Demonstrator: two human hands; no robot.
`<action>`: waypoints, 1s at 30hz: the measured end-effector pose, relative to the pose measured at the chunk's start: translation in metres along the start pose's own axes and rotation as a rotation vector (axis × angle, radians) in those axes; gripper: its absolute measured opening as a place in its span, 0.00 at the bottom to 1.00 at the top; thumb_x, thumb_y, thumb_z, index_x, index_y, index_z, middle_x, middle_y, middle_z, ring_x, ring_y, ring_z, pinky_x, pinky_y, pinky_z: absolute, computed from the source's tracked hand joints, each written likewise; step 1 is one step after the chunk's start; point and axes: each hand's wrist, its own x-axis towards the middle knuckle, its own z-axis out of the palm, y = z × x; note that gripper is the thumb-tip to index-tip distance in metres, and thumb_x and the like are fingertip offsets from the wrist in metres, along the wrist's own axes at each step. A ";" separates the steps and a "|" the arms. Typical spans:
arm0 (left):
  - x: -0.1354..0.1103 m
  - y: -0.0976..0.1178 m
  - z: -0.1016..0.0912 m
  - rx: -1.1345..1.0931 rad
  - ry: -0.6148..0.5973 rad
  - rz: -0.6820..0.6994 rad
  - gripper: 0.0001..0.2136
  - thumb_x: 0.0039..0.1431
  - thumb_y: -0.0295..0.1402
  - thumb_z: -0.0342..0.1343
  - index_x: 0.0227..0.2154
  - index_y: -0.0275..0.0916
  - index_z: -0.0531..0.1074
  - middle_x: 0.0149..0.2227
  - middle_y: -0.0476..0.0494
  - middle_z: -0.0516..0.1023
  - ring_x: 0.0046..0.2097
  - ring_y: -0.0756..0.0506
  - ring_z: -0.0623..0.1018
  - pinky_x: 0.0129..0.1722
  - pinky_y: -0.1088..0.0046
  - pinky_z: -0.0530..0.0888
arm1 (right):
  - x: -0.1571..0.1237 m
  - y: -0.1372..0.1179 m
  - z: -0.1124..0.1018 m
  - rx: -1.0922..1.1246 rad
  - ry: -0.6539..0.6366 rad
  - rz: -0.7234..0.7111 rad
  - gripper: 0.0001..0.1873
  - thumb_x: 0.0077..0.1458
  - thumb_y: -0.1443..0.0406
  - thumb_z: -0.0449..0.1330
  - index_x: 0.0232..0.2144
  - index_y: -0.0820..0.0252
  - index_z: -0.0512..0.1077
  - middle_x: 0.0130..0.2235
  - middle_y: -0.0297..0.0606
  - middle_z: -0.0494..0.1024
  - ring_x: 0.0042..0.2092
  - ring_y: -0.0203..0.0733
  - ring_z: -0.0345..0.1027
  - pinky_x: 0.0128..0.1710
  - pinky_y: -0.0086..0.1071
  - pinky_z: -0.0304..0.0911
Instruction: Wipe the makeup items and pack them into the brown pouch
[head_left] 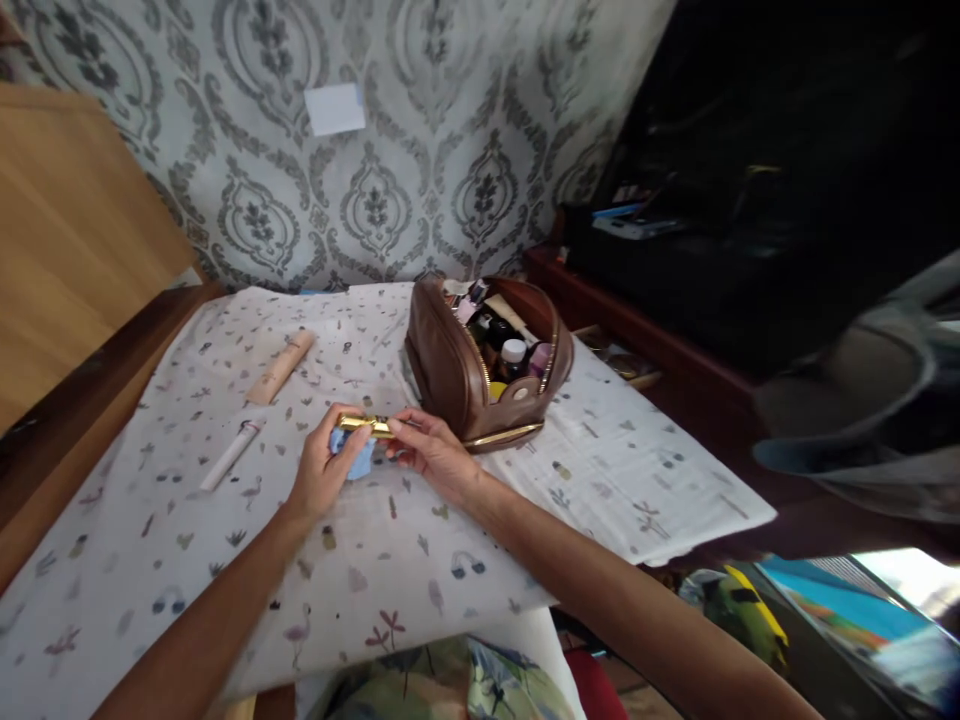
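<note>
A shiny gold tube (365,425), like a lipstick or mascara, lies level between my two hands above the cloth. My left hand (328,460) is closed on its left end, with a crumpled light-blue cloth (358,458) held under it. The fingers of my right hand (436,452) pinch the tube's right end. Just beyond my right hand stands a brown makeup bag (450,370), unzipped, filled with several bottles and tubes, among them a white-capped jar (513,352). Left of my hands lie a beige squeeze tube (281,368) and a slim white tube (232,455).
A white patterned cloth (360,620) covers the table. Patterned wallpaper (375,200) rises behind it, with a wooden panel (82,250) at the left. To the right are a large dark screen (750,180) and a grey fabric item (855,390). Colourful items sit lower right.
</note>
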 end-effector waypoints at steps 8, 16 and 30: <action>0.003 0.001 -0.007 0.153 0.134 0.032 0.14 0.65 0.48 0.52 0.41 0.43 0.72 0.33 0.50 0.74 0.32 0.46 0.71 0.34 0.73 0.69 | 0.000 -0.002 0.003 -0.114 -0.010 -0.028 0.33 0.26 0.49 0.80 0.29 0.60 0.71 0.29 0.29 0.78 0.26 0.30 0.68 0.23 0.24 0.54; 0.005 0.000 -0.004 0.047 0.150 -0.083 0.19 0.60 0.54 0.56 0.33 0.42 0.70 0.26 0.53 0.67 0.28 0.49 0.66 0.28 0.76 0.66 | 0.002 0.005 0.002 -0.345 0.027 -0.289 0.35 0.25 0.45 0.78 0.29 0.58 0.69 0.28 0.28 0.74 0.29 0.32 0.63 0.30 0.28 0.58; 0.006 0.000 -0.009 -0.146 0.061 -0.239 0.24 0.51 0.59 0.62 0.34 0.41 0.71 0.21 0.55 0.66 0.21 0.52 0.62 0.18 0.80 0.61 | -0.004 0.002 0.001 -0.395 -0.176 -0.058 0.34 0.46 0.35 0.65 0.32 0.58 0.67 0.29 0.30 0.75 0.26 0.33 0.68 0.24 0.27 0.55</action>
